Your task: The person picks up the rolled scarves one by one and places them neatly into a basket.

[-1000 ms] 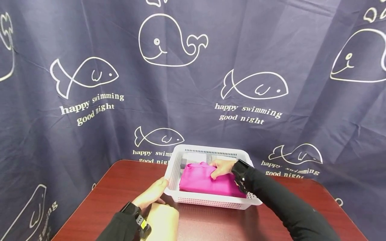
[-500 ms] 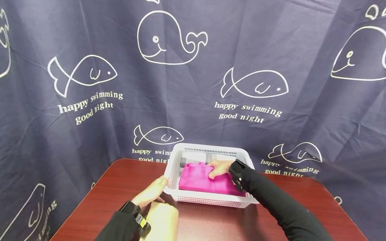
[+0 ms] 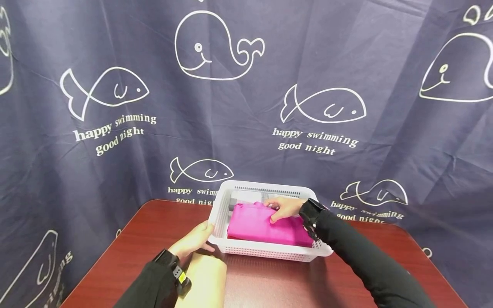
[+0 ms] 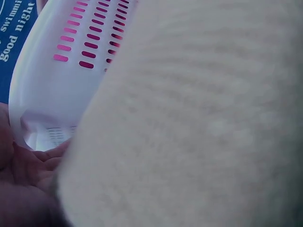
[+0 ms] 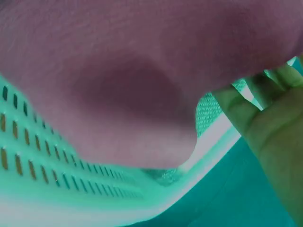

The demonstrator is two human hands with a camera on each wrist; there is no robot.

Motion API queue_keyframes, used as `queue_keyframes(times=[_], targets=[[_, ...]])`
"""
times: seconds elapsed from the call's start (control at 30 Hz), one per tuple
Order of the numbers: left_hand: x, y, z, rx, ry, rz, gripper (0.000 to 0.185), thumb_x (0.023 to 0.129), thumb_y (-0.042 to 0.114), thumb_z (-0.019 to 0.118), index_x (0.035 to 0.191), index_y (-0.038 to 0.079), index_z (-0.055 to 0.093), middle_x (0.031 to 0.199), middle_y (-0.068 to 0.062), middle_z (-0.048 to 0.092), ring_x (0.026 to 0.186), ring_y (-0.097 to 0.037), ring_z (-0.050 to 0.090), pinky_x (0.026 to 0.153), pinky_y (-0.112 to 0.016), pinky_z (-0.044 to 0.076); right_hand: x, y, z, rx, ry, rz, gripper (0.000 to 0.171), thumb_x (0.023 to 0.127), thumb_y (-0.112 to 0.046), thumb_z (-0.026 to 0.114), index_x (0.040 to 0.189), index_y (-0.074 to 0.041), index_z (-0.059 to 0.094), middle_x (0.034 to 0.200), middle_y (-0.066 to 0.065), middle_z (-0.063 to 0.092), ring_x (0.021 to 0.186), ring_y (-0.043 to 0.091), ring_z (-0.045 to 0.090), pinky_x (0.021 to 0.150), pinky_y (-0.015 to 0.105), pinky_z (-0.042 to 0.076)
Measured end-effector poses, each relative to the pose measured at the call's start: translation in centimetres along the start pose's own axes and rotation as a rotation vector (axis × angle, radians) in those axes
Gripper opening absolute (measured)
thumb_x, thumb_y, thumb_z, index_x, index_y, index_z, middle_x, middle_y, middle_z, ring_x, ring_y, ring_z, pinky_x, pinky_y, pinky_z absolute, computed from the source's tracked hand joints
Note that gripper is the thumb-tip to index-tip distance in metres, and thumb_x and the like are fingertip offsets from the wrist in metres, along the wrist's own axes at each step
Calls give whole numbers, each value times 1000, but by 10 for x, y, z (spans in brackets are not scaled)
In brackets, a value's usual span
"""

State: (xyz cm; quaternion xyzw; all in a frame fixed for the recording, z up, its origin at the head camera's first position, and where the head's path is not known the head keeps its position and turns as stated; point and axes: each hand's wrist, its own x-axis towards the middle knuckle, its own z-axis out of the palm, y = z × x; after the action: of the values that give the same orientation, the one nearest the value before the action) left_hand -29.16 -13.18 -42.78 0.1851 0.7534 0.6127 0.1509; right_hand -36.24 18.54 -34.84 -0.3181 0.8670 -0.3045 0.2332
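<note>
A white plastic basket (image 3: 227, 242) with slotted walls stands on the table. My left hand (image 3: 192, 240) holds its near left corner, thumb at the rim and fingers below; the left wrist view shows that corner (image 4: 52, 109) over the palm. Inside the basket lies a folded pink cloth (image 3: 250, 224). My right hand (image 3: 286, 207) grips the cloth near its back edge, thumb on top and fingers bent over the far side. In the right wrist view the cloth (image 5: 132, 104) fills the upper part, with the right hand (image 5: 270, 113) at its edge.
Behind the cloth, white and grey items (image 3: 246, 197) sit in the basket. A cream-coloured, soft-looking thing (image 3: 204, 278) is beside my left wrist and blocks much of the left wrist view. A blue whale-print curtain (image 3: 246, 128) hangs behind the red-brown table (image 3: 165, 218).
My right hand has shifted slightly right along the pink cloth, and its bent fingers show more at the back edge. The left hand stays at the basket corner. The head view tilts down slightly.
</note>
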Motion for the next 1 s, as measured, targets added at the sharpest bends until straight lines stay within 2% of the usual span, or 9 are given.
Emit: queue_keyframes(times=[0.13,0.23,0.37,0.47,0.57,0.7,0.83,0.93,1.0], targets=[[2,0,-1,-36,-32,6,44,105,14,26,135,-19,26,120,-35,46,97,-32,59,75,-46,54,-9,-3,-4,-36,39,41,51,79,-15,71,124,1,53,118,20,58,112,31,54,94,38,42],[2,0,-2,-52,-42,1,45,105,14,26,136,-19,25,122,-35,45,98,-31,58,77,-47,54,-17,-4,-8,9,44,43,53,80,-14,71,128,0,53,118,21,58,108,30,57,89,37,45],[1,-2,-3,-54,-43,-7,45,105,14,26,137,-18,25,123,-35,45,99,-32,58,78,-48,53,-27,-5,-10,53,79,-5,54,81,-9,67,129,6,48,118,25,58,107,32,57,79,31,48],[1,-1,-3,-54,-45,-17,45,105,14,26,136,-18,25,123,-35,45,99,-33,58,78,-48,53,-35,-11,-8,43,163,-45,49,81,-7,65,125,9,50,116,28,59,106,33,57,71,28,49],[1,1,-3,-54,-51,-29,45,105,14,27,136,-18,25,123,-35,44,99,-34,58,79,-49,53,-44,-21,-4,47,249,-93,40,84,-8,65,120,6,56,109,25,63,100,28,60,70,28,50],[1,5,-3,-43,-48,-50,45,105,14,28,136,-18,24,124,-34,44,101,-35,57,78,-50,53,-54,-32,5,73,307,-187,30,88,-10,64,115,1,60,102,18,67,95,19,63,79,28,48],[0,9,-4,-19,-46,-70,45,105,15,28,136,-18,25,123,-32,45,105,-37,55,77,-51,53,-62,-45,18,172,294,-232,30,90,-8,60,116,6,57,103,22,65,99,29,62,84,31,48],[-1,9,-5,-13,-50,-76,45,105,15,27,136,-17,26,123,-32,45,108,-40,54,77,-53,52,-68,-55,35,277,262,-199,30,91,-6,58,117,10,55,107,25,62,103,37,59,88,36,48],[-2,8,-5,-17,-51,-81,45,105,16,27,135,-17,26,123,-32,45,109,-40,52,76,-54,52,-70,-58,48,357,231,-168,31,92,-6,58,117,11,54,107,26,61,102,36,59,90,38,48]])
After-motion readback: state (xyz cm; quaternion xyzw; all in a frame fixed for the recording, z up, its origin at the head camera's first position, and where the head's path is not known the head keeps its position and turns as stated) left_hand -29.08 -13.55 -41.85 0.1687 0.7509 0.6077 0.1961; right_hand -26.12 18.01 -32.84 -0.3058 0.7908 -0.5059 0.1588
